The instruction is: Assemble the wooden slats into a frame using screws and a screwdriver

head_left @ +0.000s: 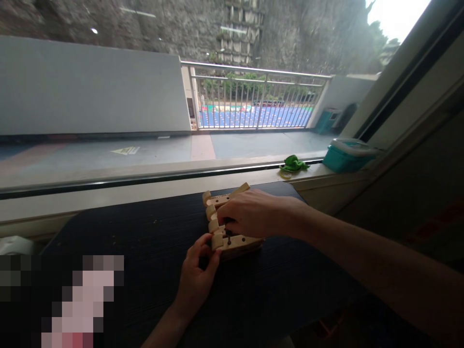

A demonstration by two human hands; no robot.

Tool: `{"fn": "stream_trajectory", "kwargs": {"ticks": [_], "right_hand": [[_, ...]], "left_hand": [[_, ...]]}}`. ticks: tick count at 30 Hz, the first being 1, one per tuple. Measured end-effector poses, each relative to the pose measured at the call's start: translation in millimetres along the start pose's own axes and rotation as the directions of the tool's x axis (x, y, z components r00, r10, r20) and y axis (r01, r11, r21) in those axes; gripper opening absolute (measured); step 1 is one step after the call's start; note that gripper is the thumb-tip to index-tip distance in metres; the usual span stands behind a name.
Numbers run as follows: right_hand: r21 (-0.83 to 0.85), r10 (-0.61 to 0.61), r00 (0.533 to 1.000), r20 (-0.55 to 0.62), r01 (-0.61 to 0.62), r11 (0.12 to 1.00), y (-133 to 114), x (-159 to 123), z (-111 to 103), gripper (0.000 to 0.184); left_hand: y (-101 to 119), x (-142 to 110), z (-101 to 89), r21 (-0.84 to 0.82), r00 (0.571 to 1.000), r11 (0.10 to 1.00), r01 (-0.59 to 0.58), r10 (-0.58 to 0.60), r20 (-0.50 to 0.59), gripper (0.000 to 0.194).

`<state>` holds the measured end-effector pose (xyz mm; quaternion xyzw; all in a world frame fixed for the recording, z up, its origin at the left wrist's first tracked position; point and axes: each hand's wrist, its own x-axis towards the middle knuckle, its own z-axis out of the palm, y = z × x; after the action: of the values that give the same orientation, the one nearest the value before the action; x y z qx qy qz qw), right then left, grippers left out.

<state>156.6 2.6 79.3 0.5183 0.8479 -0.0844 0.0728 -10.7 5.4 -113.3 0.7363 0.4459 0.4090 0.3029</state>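
Note:
On the dark table lies a pale wooden assembly [235, 243] made of bars with dark holes and rounded blocks along its left side. My left hand [198, 266] grips its near left corner, thumb on the near side and fingers at the left end. Over the middle of the assembly, my right hand [250, 212] reaches in from the right with its fingers bent together and pointing down. Those fingertips are at a small dark piece [228, 233], and what they pinch is hidden. One wooden bar [245, 187] sticks up at an angle behind my right hand.
The dark table [145, 251] stands against a window sill [174, 186]. A green cloth [293, 163] and a teal box with a pale lid [348, 155] sit on the sill at the right. Something white and rounded [16, 245] is at the left edge. The lower left corner is blurred out.

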Motion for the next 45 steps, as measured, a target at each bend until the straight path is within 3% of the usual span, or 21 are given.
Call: {"fn": "stream_trajectory", "kwargs": {"ticks": [5,14,23,33,37,45], "right_hand": [[-0.048,-0.017,1.000,0.002,0.017,0.999,-4,5,2,0.023],[-0.020,0.132,0.985,-0.109,-0.135,0.991,-14,8,18,0.032],[0.027,0.093,0.992,-0.084,-0.091,0.996,-6,-14,11,0.023],[-0.046,0.128,0.974,-0.186,-0.139,0.989,-12,1,23,0.027],[-0.054,0.139,0.980,-0.140,-0.147,0.988,-10,0,20,0.028],[0.026,0.033,0.997,-0.065,-0.031,0.999,-4,-4,12,0.022]], "left_hand": [[5,1,-0.9,-0.054,0.999,0.998,0.024,-0.022,0.043,0.039],[7,3,-1.6,-0.094,0.997,0.995,0.044,-0.037,0.072,0.036],[6,3,-0.3,-0.123,0.996,0.991,0.058,-0.049,0.080,0.038],[6,2,-0.1,-0.169,0.994,0.982,0.085,-0.071,0.087,0.037],[7,2,-0.5,-0.189,0.993,0.978,0.094,-0.078,0.092,0.036],[6,0,-0.6,-0.176,0.991,0.977,0.116,-0.101,0.089,0.037]]}}
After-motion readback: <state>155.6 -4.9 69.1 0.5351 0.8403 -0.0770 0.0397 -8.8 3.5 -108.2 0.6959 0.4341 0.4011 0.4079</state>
